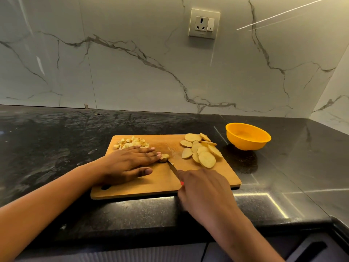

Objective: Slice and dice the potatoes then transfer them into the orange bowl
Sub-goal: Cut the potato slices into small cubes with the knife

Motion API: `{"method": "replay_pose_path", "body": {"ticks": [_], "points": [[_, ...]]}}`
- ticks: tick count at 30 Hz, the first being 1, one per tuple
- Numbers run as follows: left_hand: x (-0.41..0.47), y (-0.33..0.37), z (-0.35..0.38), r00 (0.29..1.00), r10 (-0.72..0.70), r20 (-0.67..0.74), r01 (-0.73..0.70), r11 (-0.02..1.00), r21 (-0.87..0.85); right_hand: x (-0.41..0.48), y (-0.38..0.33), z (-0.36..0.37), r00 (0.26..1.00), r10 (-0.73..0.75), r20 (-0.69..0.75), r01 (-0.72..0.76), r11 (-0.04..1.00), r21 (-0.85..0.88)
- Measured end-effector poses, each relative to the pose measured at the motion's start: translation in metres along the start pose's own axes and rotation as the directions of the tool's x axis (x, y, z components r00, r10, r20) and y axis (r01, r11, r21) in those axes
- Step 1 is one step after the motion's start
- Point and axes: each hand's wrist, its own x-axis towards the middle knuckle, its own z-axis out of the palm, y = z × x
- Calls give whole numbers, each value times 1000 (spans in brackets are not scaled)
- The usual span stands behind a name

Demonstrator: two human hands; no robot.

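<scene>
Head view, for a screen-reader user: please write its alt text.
A person's right hand holds a knife to a small potato piece that the left hand steadies with straight fingers on a wooden cutting board. Diced potato lies at the board's far left, round slices at its right; an empty orange bowl stands on the black counter beside it.

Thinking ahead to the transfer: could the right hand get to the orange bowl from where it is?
Probably yes: the orange bowl stands on open counter beyond the cutting board's right edge, but the right hand grips the knife.
</scene>
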Motion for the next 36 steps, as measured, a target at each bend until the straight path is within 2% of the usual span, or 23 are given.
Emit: {"method": "replay_pose_path", "body": {"ticks": [5,10,17,29,31,33,36], "points": [[-7,2,-3,998,8,-60,-6,1000,28,16,2,2,997,56,-55,-53,998,43],[-8,4,-3,999,14,-48,-9,995,97,22,-4,9,996,36,-86,-32,998,51],[-8,2,-1,998,11,-70,-4,995,95,33,-9,14,1000,15,14,-14,998,-62],[-7,4,-3,998,-1,-70,7,996,87,-5,-4,11,999,-43,-25,42,999,-20],[-9,4,-3,994,-2,-113,9,998,57,-6,2,9,996,-45,-75,45,999,-1],[-12,5,-1,972,7,-233,-1,1000,27,-4,7,10,990,-14,-137,14,1000,-1],[-12,5,2,868,69,-493,-15,994,111,4,9,15,985,19,-174,-27,999,-40]]}}
